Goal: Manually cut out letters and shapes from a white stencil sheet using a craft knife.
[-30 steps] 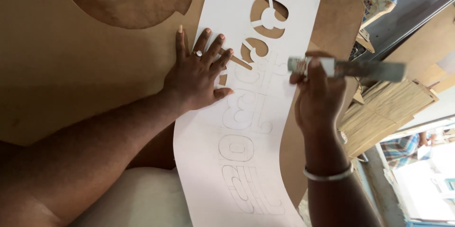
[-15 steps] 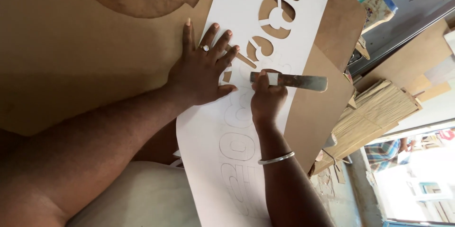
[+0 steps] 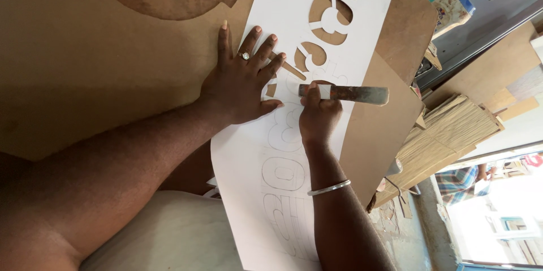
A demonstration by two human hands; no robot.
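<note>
A long white sheet (image 3: 294,152) with cut-out and pencilled characters runs from the top right of the frame down to the bottom centre, lying on the brown desk (image 3: 85,78). The left hand (image 3: 240,84) rests flat on it at centre frame, fingers (image 3: 263,50) spread wide and gripping nothing, pinning the sheet just left of the half-cut character. The right hand (image 3: 319,115), just right of it, is closed around a rusty metal cutting tool (image 3: 345,94) whose long axis lies across the sheet, pointing toward the right edge. The uncut outlines lie below both hands, nearer the right one.
</note>
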